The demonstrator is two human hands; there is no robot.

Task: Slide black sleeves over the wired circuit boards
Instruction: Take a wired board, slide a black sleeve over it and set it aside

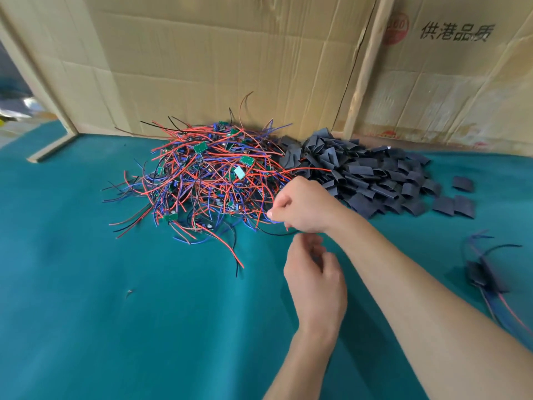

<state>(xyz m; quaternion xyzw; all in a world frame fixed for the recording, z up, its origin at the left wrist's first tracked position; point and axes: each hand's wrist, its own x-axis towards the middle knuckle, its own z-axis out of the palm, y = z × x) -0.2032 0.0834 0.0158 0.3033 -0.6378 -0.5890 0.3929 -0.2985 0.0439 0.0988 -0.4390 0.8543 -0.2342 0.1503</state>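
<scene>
My right hand (305,206) pinches wires at the tangled pile (207,180) near the worktop's back edge; my left hand (315,281) is curled, contents unclear. Pulling could drag neighbouring boards out with it, snagged.

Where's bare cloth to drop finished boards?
Bare green cloth left of the hands, below the wire pile. A smaller strip between the sleeve pile and the sleeved boards at right. Crowded along the cardboard.

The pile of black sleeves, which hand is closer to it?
Right. The right hand is at the edge of the pile of black sleeves; the left hand is lower, nearer the person.
</scene>
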